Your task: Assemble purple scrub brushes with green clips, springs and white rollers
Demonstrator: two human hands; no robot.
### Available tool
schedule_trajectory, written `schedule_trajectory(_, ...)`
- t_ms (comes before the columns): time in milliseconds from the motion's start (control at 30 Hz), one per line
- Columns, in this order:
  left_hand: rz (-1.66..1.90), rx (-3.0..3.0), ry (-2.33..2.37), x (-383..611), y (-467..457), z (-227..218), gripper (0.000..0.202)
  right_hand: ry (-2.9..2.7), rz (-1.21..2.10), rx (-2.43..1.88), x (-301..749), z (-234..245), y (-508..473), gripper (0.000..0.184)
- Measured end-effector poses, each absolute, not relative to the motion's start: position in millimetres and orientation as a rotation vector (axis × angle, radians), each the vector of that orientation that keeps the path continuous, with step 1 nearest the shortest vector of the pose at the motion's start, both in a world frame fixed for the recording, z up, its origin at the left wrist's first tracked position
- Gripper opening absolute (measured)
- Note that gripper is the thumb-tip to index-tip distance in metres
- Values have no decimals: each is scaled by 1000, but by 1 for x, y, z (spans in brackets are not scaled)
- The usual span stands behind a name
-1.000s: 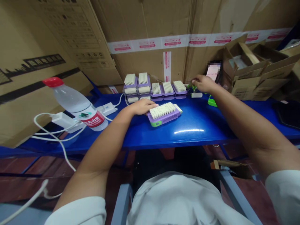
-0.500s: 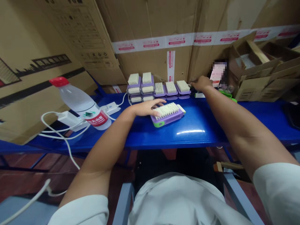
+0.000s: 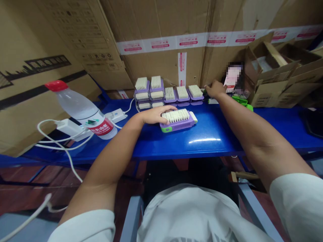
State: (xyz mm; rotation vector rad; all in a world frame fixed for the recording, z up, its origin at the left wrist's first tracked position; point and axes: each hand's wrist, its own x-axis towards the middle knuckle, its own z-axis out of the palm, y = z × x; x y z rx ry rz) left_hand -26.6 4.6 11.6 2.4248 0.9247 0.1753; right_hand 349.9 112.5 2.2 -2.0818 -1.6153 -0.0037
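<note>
My left hand (image 3: 156, 115) lies over the left end of a purple scrubbing brush (image 3: 178, 120), which has cream bristles and a lime-green end cap. The brush lies flat on the blue table (image 3: 161, 148). My right hand (image 3: 214, 89) reaches to the back, its fingertips just past the end of a group of similar brushes (image 3: 183, 94) standing in rows. Whatever those fingertips touch is hidden or too small to tell. Below that hand sit a small white roller (image 3: 213, 101) and a green plastic piece (image 3: 242, 102).
A water bottle with a red cap (image 3: 80, 111) lies left, beside a white charger (image 3: 68, 127), a white power strip (image 3: 116, 116) and loose cables. Cardboard boxes (image 3: 161, 27) form the back wall. Open cartons (image 3: 272, 77) stand right, next to a blurred pink label (image 3: 233, 75).
The loose brush has turned from a slant to nearly level under my left hand, whose fingers now lie across its left end. My right hand stays at the back.
</note>
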Motion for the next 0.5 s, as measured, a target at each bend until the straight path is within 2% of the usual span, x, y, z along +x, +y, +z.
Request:
schedule_trajectory(267, 230, 2489, 926, -31, 11, 9, 89, -1541, -28, -1849, 368, 26, 104, 51)
schedule_trajectory(500, 296, 2432, 920, -26, 7, 9, 85, -1693, -9, -1678, 361, 35, 48, 51)
